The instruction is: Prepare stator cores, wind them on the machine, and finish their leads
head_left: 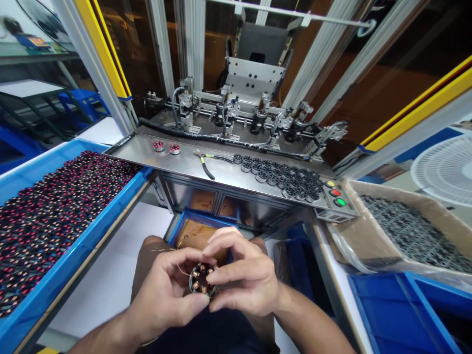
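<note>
Between both hands, above my lap, is a round motor stator [201, 286] with copper coils inside its black ring. My left hand [173, 290] grips its left side, thumb along the lower rim. A thin loose wire [180, 268] curves up beside those fingers. My right hand [245, 275] is closed on the stator's right side, with a fingertip at the coils. On the metal work surface lie cutting pliers [205, 162] with black and yellow-green handles. Two red-and-copper stators [166, 147] stand to their left.
Rows of black-and-grey stator cores [280, 177] stand right of the pliers, near a button panel [336, 192]. A blue tray [121, 196] full of wound stators is at left. A lined carton [368, 246] of grey parts stands at right. Behind is a winding machine [254, 78].
</note>
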Tool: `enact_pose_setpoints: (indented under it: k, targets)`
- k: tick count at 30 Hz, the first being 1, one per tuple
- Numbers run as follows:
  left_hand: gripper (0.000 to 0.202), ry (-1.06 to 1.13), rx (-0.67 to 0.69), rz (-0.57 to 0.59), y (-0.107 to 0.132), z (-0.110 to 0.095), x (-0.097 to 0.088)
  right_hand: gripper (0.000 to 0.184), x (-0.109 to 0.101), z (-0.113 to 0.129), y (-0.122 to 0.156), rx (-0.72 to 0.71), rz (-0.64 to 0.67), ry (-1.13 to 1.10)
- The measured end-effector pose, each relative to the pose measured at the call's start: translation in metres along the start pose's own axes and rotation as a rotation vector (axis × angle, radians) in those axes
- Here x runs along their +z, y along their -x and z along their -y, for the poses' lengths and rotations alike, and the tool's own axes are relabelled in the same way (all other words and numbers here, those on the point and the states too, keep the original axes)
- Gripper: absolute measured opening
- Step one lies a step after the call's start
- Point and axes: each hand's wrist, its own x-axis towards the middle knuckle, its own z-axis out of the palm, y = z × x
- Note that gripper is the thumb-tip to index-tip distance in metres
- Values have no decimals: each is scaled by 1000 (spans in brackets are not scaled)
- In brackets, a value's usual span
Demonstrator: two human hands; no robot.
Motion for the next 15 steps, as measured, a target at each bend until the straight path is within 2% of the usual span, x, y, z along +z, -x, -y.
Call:
enact_pose_setpoints:
  k: [5, 8, 10, 12, 15]
  targets:
    - [36, 19, -45, 123, -2, 2, -5, 14, 1, 3, 2, -31, 14, 71]
    - [34, 76, -80, 130, -4, 2, -6, 9, 2, 8, 10, -41, -48, 218]
    - [35, 104, -79, 108, -5, 2, -4, 14, 5, 12, 17, -65, -125, 319]
    - [38, 99, -12, 78, -5, 2, -1, 20, 9, 14, 24, -92, -194, 405]
    - [43, 2, 165, -4, -4, 3, 5, 28, 17, 17, 31, -118, -272, 514]
